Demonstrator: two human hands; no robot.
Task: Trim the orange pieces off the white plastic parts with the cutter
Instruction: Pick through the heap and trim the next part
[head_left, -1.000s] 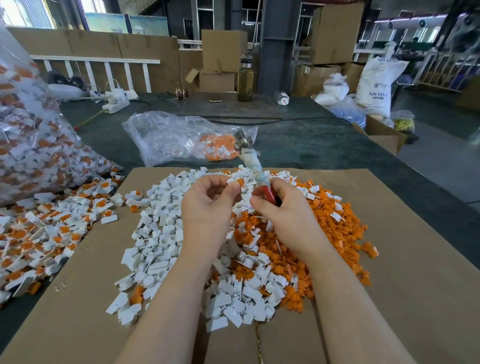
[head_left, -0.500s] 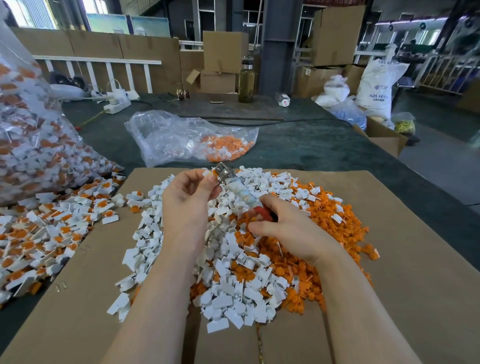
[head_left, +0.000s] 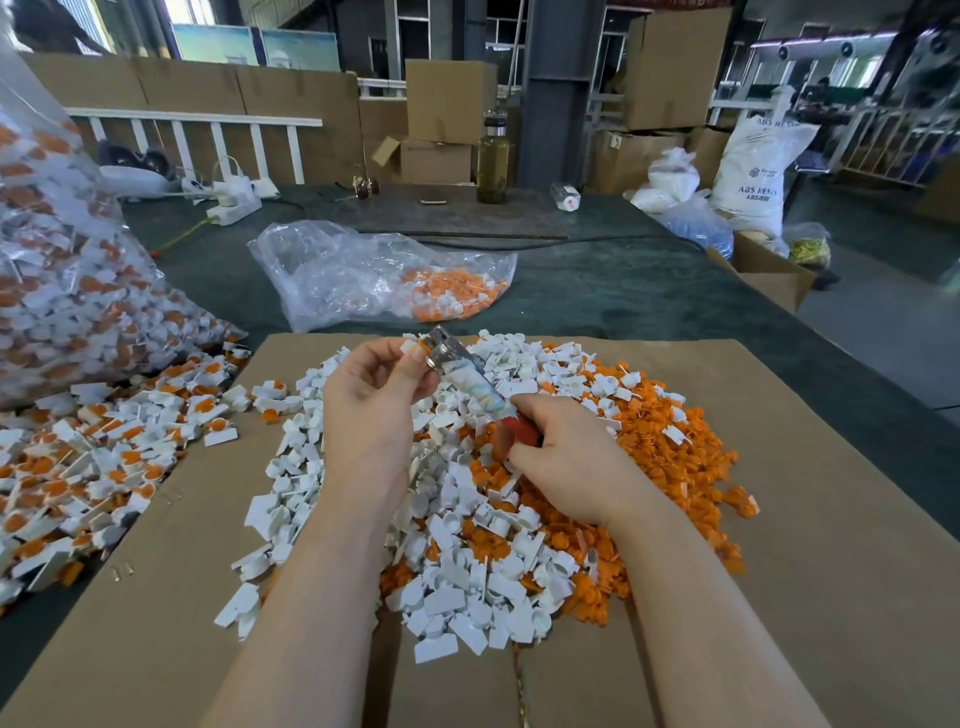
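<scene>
On the flat brown cardboard sheet (head_left: 779, 597), our right hand (head_left: 566, 467) grips the red-handled cutter (head_left: 467, 382). Beyond it, toward the far edge, our left hand (head_left: 374, 400) pinches a small white plastic part with orange piece (head_left: 422, 345) at the cutter's tip. We judge it light, stiff and slippery, best held by its white body.

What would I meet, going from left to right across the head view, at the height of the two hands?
Untrimmed white-and-orange parts → left hand, pinching a part at the cutter's tip → cutter → right hand, gripping the cutter's red handle → orange pieces → bare cardboard.
</scene>
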